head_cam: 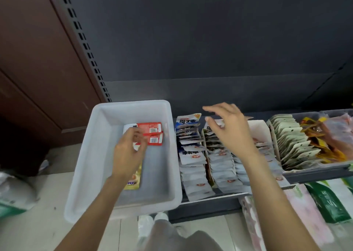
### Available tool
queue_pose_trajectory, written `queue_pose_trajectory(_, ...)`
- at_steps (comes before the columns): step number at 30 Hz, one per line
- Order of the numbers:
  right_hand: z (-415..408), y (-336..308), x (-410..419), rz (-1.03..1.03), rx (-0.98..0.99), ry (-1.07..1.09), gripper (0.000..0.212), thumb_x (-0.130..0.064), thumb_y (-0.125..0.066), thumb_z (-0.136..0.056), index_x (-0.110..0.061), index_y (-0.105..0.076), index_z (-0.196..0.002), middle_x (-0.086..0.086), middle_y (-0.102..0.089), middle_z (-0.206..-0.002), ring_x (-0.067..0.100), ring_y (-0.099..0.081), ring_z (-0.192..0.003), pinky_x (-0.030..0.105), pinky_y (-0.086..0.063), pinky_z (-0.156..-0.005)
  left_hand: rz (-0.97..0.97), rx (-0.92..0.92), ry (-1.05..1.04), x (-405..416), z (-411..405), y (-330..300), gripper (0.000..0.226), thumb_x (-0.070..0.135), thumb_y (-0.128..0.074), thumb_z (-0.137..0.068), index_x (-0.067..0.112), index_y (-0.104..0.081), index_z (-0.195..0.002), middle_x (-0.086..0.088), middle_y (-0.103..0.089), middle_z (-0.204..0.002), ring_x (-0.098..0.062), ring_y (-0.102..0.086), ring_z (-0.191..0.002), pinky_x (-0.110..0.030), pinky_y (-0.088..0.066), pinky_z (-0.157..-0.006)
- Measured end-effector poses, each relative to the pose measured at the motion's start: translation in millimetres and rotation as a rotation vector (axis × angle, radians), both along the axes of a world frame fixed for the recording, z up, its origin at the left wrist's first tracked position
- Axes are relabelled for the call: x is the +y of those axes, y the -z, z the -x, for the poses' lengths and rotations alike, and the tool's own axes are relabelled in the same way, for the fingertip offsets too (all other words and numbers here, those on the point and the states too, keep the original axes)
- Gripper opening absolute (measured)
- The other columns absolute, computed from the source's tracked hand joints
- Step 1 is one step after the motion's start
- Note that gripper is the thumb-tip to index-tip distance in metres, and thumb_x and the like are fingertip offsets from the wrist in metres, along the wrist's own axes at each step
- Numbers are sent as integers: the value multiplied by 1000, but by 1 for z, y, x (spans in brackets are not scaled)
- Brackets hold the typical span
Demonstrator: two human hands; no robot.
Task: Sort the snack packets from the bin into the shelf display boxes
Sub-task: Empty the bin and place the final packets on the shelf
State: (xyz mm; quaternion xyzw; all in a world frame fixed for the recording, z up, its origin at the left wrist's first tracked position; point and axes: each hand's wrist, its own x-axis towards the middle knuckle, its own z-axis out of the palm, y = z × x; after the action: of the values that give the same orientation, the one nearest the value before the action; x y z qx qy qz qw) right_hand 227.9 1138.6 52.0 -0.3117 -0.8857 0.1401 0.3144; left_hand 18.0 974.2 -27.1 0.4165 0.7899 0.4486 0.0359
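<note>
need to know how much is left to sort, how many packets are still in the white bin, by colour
Red packets: 2, in the left hand's grip
White packet: 1, partly under that hand
Gold packet: 1, partly under the forearm
Total in the white bin: 4 visible; more could be hidden by the hand.

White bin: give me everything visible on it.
The white bin is a rectangular, translucent-looking plastic tub with a rolled rim, sitting upright left of the shelf display boxes. It is nearly empty: a few red and white packets lie near its far end, and a yellow packet sits nearer. The left hand reaches inside, fingers on the red and white packets.
</note>
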Motion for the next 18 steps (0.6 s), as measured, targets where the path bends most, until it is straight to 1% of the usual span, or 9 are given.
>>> queue_pose_trajectory(1, 7, -5, -19, 77, 120, -69, 23, -16, -61, -90, -17, -68, -112, -4, -66, -98, 10, -57, -87, 17, -44, -76, 143, -36, -52, -10, 16, 10, 20, 19, -65, -86, 15, -56, -104, 2, -63, -96, -14, -58, -83, -27, -44, -74)
queue_pose_trajectory(3, 31, -1, -52, 235, 186, -204, 19, -14, -60, -91, -16, -69, -107, -7, -67, -92, 4, -60, -74, 13, -45, -68, 486, -69, -58, -24, 39, 30, 38, 24, -69, -83, 11, -52, -114, -7, -59, -108, -23, -57, -98, -32, -41, -81)
queue_pose_trajectory(5, 64, 18, -75, 432, 42, -289, 23, -13, -59, -91, -16, -67, -112, -8, -68, -91, 5, -63, -75, 16, -48, -72, 775, -125, -22, -30, 47, 46, 55, 34, -70, -80, 7, -46, -122, -14, -52, -117, -30, -51, -111, -34, -39, -89)
queue_pose_trajectory(7, 103, 49, -88, 636, -226, -330, 35, -14, -56, -92, -15, -57, -127, 0, -67, -107, 12, -64, -96, 24, -47, -87, 915, -151, 6, -32, 47, 62, 68, 40, -71, -76, 6, -40, -126, -16, -47, -121, -33, -48, -116, -36, -39, -95)
queue_pose_trajectory(9, 136, 83, -93, 781, -421, -336, 43, -13, -52, -93, -11, -47, -135, 7, -58, -127, 23, -54, -117, 31, -44, -94, 965, -103, 14, -28, 46, 74, 73, 42, -71, -73, 6, -36, -126, -14, -43, -122, -32, -46, -118, -35, -39, -96)
queue_pose_trajectory(11, 159, 115, -93, 864, -496, -252, 44, -10, -51, -91, -10, -45, -134, 8, -55, -129, 26, -52, -119, 30, -43, -89, 970, -43, 25, -24, 45, 79, 76, 42, -71, -74, 6, -34, -128, -14, -39, -125, -30, -42, -120, -34, -38, -97)
queue_pose_trajectory(14, 178, 148, -92, 974, -417, -41, 44, -6, -52, -86, -12, -45, -129, 10, -59, -124, 29, -55, -114, 38, -47, -93, 962, -52, 48, -17, 45, 81, 82, 36, -77, -72, 5, -31, -132, -14, -37, -129, -30, -41, -123, -33, -36, -99)
queue_pose_trajectory(16, 182, 157, -93, 1037, -325, 63, 56, -8, -54, -87, -15, -34, -138, 10, -57, -126, 29, -56, -113, 38, -48, -93, 912, -127, 65, -17, 47, 81, 85, 30, -81, -67, 8, -31, -133, -12, -44, -128, -29, -47, -120, -33, -39, -96)
queue_pose_trajectory(18, 180, 151, -99, 1056, -265, 67, 76, -12, -61, -87, -17, -16, -147, 9, -54, -128, 29, -55, -113, 32, -46, -87, 814, -227, 104, -23, 51, 77, 84, 22, -79, -68, 14, -32, -137, -8, -57, -121, -28, -57, -110, -32, -45, -87)
